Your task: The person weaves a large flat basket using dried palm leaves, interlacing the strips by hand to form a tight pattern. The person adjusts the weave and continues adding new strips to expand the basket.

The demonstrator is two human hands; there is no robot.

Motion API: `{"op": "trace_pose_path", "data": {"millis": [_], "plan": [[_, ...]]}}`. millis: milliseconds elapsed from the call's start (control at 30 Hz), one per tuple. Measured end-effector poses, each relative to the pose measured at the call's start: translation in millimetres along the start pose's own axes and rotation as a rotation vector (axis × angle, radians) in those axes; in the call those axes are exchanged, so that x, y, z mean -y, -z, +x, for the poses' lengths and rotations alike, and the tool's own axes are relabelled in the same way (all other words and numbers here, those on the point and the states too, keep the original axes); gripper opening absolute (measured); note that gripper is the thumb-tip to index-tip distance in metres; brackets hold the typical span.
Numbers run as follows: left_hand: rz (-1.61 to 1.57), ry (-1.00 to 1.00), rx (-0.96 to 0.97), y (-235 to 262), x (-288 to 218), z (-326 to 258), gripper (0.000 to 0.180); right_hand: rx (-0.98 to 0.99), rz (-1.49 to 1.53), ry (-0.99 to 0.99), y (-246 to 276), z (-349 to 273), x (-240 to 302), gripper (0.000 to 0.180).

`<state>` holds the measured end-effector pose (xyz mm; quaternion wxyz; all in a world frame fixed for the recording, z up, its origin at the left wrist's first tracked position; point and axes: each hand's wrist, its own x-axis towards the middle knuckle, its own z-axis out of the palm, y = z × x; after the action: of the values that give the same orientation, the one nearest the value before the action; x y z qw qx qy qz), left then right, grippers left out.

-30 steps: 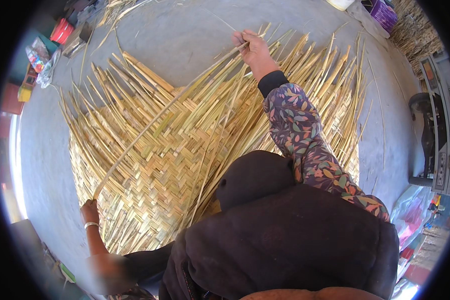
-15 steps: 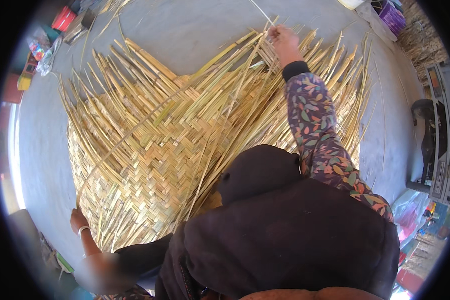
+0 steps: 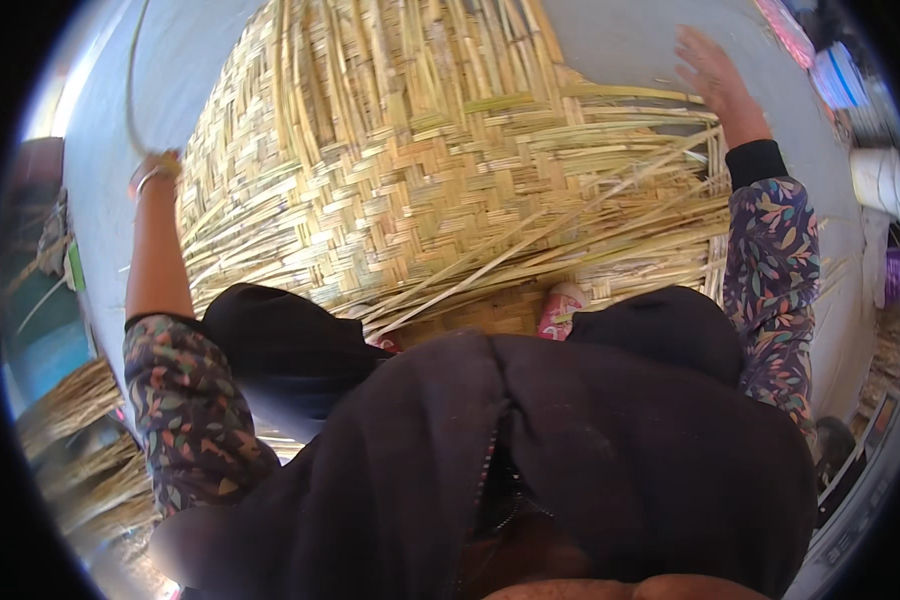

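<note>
A large woven mat (image 3: 440,180) of pale yellow split strips lies on the grey floor (image 3: 620,40) in front of me, with loose strip ends fanning out along its near and right edges. My left hand (image 3: 156,168), a bangle on its wrist, is closed at the mat's left edge on a thin strip (image 3: 130,80) that curves up and away. My right hand (image 3: 708,72) is spread with fingers apart over the floor just past the mat's far right corner, holding nothing. My foot in a pink sandal (image 3: 562,308) rests on the mat's near edge, between my dark-clothed knees.
A white bucket (image 3: 876,180) and a blue and white item (image 3: 836,76) stand at the right. A purple container (image 3: 896,276) sits below them. Bundles of loose strips (image 3: 70,415) lie at the lower left beside a blue surface (image 3: 40,350).
The view has swung round and closer to the mat. My right hand has let go of the long strips and spread out. My left hand has risen to the mat's left edge.
</note>
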<state>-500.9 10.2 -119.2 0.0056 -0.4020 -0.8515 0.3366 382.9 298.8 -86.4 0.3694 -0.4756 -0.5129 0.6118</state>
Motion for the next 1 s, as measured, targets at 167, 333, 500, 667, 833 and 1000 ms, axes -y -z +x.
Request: {"op": "trace_pose_path", "data": {"millis": [167, 333, 500, 667, 833, 1000], "plan": [[-1.81, 0.232, -0.047, 108.6, -200.2, -67.0, 0.024, 0.413, -0.689, -0.025, -125.0, 3.1, 9.3, 0.045], [-1.683, 0.101, 0.282, 75.5, -257.3, -58.9, 0.023, 0.587, -0.866, -0.013, -253.9, 17.4, -22.6, 0.038], [-1.538, -0.054, 0.433, 40.9, -289.5, -48.5, 0.026, 0.705, -0.862, -0.265, -346.1, 34.5, -58.6, 0.042], [-1.045, -0.272, 0.184, 8.5, -309.9, -18.9, 0.028, 0.566, -0.843, -0.238, -404.6, 61.7, -102.5, 0.039], [-1.77, -0.165, 0.496, -3.0, -312.3, -10.2, 0.012, 0.455, -0.875, -0.226, -429.6, 92.3, -136.2, 0.041], [-2.046, -0.148, 0.594, 27.1, -284.6, -48.8, 0.02, 0.348, -0.728, -0.233, -432.5, 118.1, -176.6, 0.027]]}}
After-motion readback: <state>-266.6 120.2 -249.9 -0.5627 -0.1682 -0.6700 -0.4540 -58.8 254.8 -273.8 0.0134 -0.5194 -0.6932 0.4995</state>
